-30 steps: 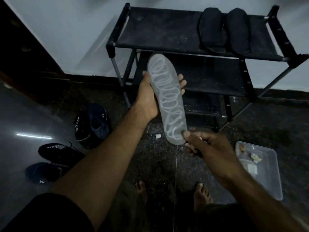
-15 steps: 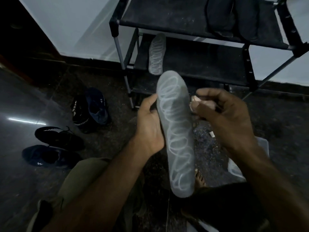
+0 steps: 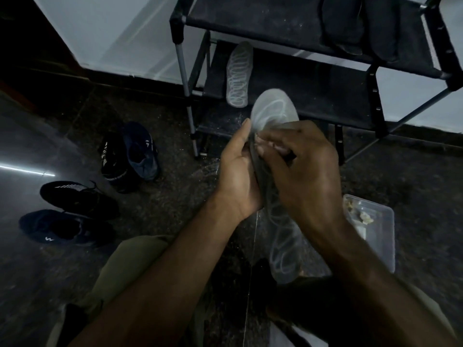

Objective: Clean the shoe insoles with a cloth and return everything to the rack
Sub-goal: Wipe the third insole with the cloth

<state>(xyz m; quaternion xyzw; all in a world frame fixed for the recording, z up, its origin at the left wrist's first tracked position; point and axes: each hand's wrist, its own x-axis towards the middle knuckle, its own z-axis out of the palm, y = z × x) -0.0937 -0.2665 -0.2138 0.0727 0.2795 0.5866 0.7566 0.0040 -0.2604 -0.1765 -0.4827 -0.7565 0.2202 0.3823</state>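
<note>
Nearest the camera, the left hand [image 3: 238, 171] grips the left edge of a translucent grey insole [image 3: 274, 113], thumb up along its side, and holds it lengthwise in front of the rack [image 3: 295, 21]. The right hand [image 3: 303, 169] lies across the insole's middle, fingers curled and pressed onto its face; something pale shows between the fingertips (too little of it shows to say what it is). The insole is printed with looping white lines, its rounded toe pointing toward the rack and its heel toward the person.

Right of the hands, a clear plastic tray [image 3: 383, 236] sits on the floor holding a few small pale scraps.

On the rack's second shelf lies a second insole [image 3: 238, 76] with the same loop pattern. The top shelf carries a pair of dark shoes [image 3: 360, 23]. Left of the rack, four dark sneakers [image 3: 130, 154] stand on the floor.
</note>
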